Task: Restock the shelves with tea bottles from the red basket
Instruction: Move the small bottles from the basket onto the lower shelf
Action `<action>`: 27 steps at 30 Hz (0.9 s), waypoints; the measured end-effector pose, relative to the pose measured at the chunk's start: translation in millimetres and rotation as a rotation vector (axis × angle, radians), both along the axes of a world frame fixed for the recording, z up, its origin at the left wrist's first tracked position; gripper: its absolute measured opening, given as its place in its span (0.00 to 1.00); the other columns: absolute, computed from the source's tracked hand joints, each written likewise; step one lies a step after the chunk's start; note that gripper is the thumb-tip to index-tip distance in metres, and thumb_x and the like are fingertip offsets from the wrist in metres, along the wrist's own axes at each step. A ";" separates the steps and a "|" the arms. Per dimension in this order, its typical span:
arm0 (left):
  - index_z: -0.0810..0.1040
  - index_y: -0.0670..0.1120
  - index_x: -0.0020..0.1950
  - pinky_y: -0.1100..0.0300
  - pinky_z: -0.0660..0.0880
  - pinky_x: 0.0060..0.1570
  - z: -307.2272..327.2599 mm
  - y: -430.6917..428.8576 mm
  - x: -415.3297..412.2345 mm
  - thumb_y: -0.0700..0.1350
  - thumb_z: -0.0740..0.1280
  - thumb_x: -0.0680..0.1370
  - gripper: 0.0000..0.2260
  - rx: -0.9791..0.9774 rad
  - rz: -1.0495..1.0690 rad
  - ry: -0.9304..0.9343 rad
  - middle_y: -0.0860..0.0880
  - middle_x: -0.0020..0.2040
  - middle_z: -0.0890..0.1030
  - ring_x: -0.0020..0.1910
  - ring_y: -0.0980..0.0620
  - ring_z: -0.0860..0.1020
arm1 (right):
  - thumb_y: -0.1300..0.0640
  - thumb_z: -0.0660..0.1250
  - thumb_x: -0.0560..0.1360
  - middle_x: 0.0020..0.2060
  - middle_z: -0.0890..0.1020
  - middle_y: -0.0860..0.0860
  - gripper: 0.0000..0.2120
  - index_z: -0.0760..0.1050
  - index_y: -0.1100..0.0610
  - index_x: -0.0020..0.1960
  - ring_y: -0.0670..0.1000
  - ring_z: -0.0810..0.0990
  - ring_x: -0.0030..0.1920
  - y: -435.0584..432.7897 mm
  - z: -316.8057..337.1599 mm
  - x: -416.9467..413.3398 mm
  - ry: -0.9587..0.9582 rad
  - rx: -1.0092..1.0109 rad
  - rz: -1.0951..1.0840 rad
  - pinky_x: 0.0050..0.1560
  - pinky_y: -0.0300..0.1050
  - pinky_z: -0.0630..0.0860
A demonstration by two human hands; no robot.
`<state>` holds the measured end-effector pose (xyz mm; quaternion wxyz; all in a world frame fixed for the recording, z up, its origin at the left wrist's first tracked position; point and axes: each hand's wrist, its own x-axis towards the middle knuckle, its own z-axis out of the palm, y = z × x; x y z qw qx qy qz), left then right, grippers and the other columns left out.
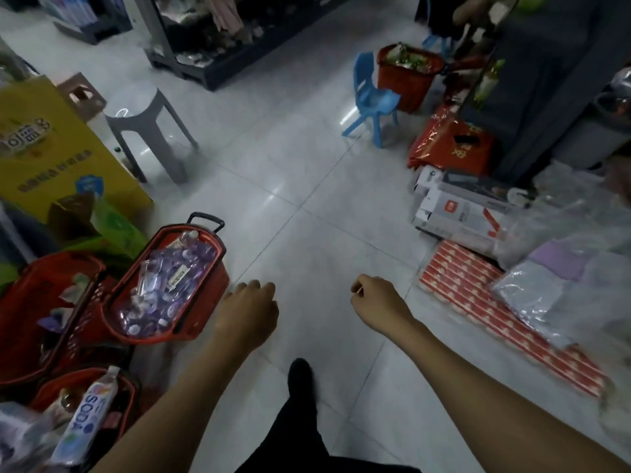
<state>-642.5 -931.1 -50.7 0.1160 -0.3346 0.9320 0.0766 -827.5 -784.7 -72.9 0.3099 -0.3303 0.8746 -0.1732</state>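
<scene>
A red basket point(218, 268) stands on the floor at the left, filled with several clear bottles with purple labels point(164, 285). My left hand point(251, 310) hangs just right of that basket's rim, fingers curled, holding nothing. My right hand point(379, 302) is out over the bare floor in a loose fist and pinches a thin pale stick between the fingers. Another red basket point(409, 80) holding green-topped goods sits far off by a blue chair. No shelf with tea bottles shows clearly.
More red baskets point(41, 319) with a soda bottle point(85, 418) crowd the lower left. A yellow carton point(61, 158), a grey stool point(150, 138) and a small blue chair point(372, 100) stand further on. Boxes and wrapped packs point(478, 278) line the right. My dark shoe point(300, 373) is below.
</scene>
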 end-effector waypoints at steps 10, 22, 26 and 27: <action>0.74 0.44 0.55 0.54 0.71 0.49 20.1 -189.8 -226.8 0.46 0.57 0.81 0.09 -0.008 -0.263 0.017 0.46 0.50 0.79 0.49 0.46 0.77 | 0.57 0.61 0.78 0.54 0.78 0.51 0.10 0.77 0.54 0.57 0.52 0.78 0.50 -133.1 30.5 -170.2 0.063 0.006 -0.278 0.50 0.47 0.77; 0.75 0.43 0.49 0.56 0.68 0.41 3.8 -365.1 -516.9 0.45 0.59 0.79 0.07 -0.010 -0.379 0.042 0.47 0.43 0.78 0.43 0.46 0.76 | 0.57 0.59 0.77 0.52 0.79 0.48 0.09 0.77 0.52 0.54 0.50 0.79 0.50 -297.7 -5.7 -432.2 -0.059 0.008 -0.442 0.51 0.48 0.79; 0.73 0.43 0.43 0.57 0.65 0.37 13.5 -432.5 -588.2 0.44 0.59 0.79 0.08 -0.047 -0.340 0.090 0.47 0.38 0.75 0.38 0.46 0.74 | 0.54 0.58 0.79 0.37 0.78 0.51 0.13 0.74 0.60 0.41 0.52 0.77 0.38 -367.7 8.0 -514.5 -0.020 0.027 -0.437 0.37 0.44 0.72; 0.73 0.43 0.42 0.58 0.64 0.36 12.0 -448.5 -604.3 0.43 0.59 0.79 0.08 -0.062 -0.330 0.089 0.47 0.37 0.74 0.36 0.46 0.73 | 0.53 0.57 0.79 0.35 0.78 0.53 0.15 0.74 0.63 0.41 0.54 0.77 0.37 -384.0 8.7 -533.2 -0.027 0.027 -0.446 0.36 0.45 0.70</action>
